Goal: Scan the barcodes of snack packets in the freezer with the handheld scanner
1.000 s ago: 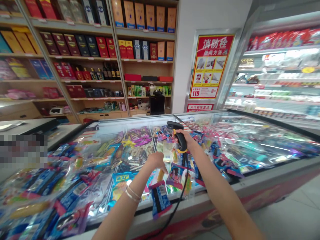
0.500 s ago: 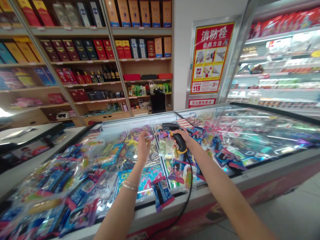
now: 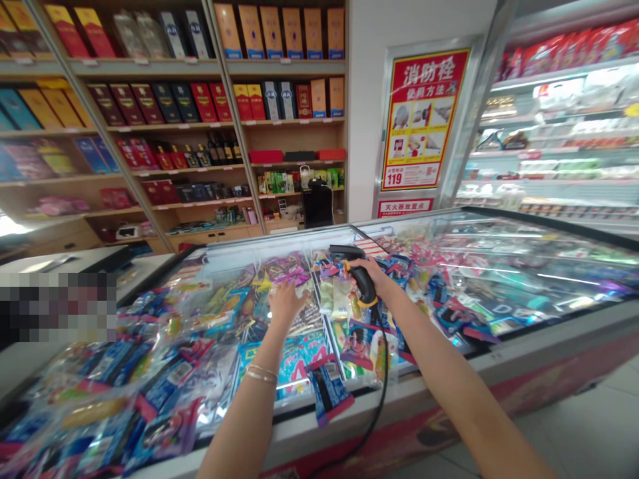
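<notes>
My right hand [image 3: 368,279] grips a black and yellow handheld barcode scanner [image 3: 360,277], its head pointing to the far left. The scanner's black coiled-free cord [image 3: 383,379] hangs down over the front rim of the glass-topped chest freezer [image 3: 439,379]. My left hand [image 3: 285,303] lies low over the heaped snack packets [image 3: 284,269], fingers spread, holding nothing. It seems to touch the packets, though the glass makes contact hard to judge. A blue packet [image 3: 328,392] hangs over the freezer's near edge, between my two hands.
Wooden shelves of boxed liquor and bottles [image 3: 170,100] fill the back wall. A red and yellow fire hydrant notice [image 3: 424,120] hangs on a pillar. A refrigerated display case [image 3: 559,133] stands on the right. A grey counter [image 3: 74,263] lies on the left.
My left hand has dropped from raised above the packets to low over them, and its fingers have spread. My right hand and the scanner have barely moved.
</notes>
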A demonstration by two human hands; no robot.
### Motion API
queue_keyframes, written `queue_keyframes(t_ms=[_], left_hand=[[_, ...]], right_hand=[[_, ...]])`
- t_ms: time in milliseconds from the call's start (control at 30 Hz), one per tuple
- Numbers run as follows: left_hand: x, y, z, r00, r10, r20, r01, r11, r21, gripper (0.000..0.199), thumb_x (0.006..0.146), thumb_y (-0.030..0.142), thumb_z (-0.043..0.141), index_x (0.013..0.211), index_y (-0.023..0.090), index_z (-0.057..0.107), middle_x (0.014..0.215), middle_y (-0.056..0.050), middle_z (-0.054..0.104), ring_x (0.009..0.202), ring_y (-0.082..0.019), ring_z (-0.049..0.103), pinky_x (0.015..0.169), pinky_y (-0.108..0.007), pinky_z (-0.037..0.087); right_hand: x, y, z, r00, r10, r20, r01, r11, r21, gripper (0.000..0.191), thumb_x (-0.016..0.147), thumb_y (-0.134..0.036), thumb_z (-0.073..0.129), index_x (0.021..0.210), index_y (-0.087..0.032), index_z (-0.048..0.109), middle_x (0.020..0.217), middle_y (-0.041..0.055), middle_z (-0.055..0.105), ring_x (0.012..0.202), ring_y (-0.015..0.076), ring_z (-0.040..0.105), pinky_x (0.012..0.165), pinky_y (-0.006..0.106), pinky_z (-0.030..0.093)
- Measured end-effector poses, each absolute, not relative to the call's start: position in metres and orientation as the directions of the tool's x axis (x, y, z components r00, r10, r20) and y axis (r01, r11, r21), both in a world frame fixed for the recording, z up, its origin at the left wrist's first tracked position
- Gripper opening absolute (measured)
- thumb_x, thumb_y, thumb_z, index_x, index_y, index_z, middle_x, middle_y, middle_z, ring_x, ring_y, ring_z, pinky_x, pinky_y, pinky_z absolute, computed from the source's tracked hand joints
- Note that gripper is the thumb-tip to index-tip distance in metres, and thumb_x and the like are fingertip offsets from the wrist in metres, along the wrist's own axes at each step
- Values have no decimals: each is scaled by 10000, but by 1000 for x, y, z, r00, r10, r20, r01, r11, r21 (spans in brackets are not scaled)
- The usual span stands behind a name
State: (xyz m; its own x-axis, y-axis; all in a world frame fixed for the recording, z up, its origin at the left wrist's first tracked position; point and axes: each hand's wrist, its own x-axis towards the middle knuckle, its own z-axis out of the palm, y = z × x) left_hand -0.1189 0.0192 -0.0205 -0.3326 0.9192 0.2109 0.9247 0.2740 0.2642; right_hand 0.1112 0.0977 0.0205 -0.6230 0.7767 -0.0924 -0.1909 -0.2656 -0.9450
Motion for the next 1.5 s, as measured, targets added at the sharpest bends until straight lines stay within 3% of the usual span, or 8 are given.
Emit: queue_keyframes(t_ms=[200,400,533,733,933,1033,1233,1500], left_hand=[[-133,17,-11,-345,930,126,916,305,262,658,805,653,401,1212,161,558,1202,-206,596,1184,-355,513,952,-461,401],[-146,13,-7,-371,924,92,910,342,235,710,636,575,677,1240,233,528,1203,-207,588,1190,-378,504,861,-427,449],[-146,10,2,-365,929,71,895,329,300,500,617,497,719,1008,212,594,1058,-157,659,1035,-325,612,801,-373,470],[-145,17,-1,-498,848,180,697,268,665,333,620,398,735,837,205,572,737,-26,673,746,-211,661,632,-274,476],[-131,35,-15,-639,752,163,205,-37,978,503,674,255,710,1151,174,572,960,-69,711,822,-181,678,684,-283,540],[-124,40,-20,-570,788,233,145,-182,972,525,764,225,625,1278,173,531,1128,-93,685,988,-195,662,788,-305,554],[-124,41,-29,-522,724,450,428,-234,873,473,853,327,542,1301,178,533,1291,-96,603,1208,-221,552,969,-346,483],[-116,25,-15,-427,705,566,692,-148,707,485,834,275,526,1314,211,536,1235,-94,628,1143,-261,576,983,-401,451]], right_hand=[[110,97,22,-558,828,-57,-173,-184,-968,176,748,-299,584,651,-155,614,465,17,571,378,112,478,357,203,430],[109,96,20,-610,786,-100,-89,-193,-977,213,741,-324,577,633,-148,627,454,9,560,376,111,482,387,213,458],[109,97,19,-648,756,-97,-61,-179,-982,244,753,-350,575,649,-138,637,446,5,552,355,103,469,370,204,429],[108,96,20,-613,777,-143,-111,-264,-958,226,765,-346,573,671,-147,623,455,2,555,360,102,461,372,209,425],[101,91,21,-658,736,-157,-97,-290,-952,220,755,-347,575,694,-144,632,476,7,566,351,100,461,357,204,408],[97,89,22,-658,739,-142,-110,-281,-953,185,751,-299,563,723,-134,642,573,27,628,371,93,481,354,199,406],[92,85,26,-628,759,-172,-97,-295,-950,186,774,-274,532,687,-139,626,541,38,622,355,85,462,345,182,391],[92,82,32,-589,778,-220,-117,-352,-929,184,790,-275,521,722,-133,617,557,35,632,364,86,464,338,182,391]])
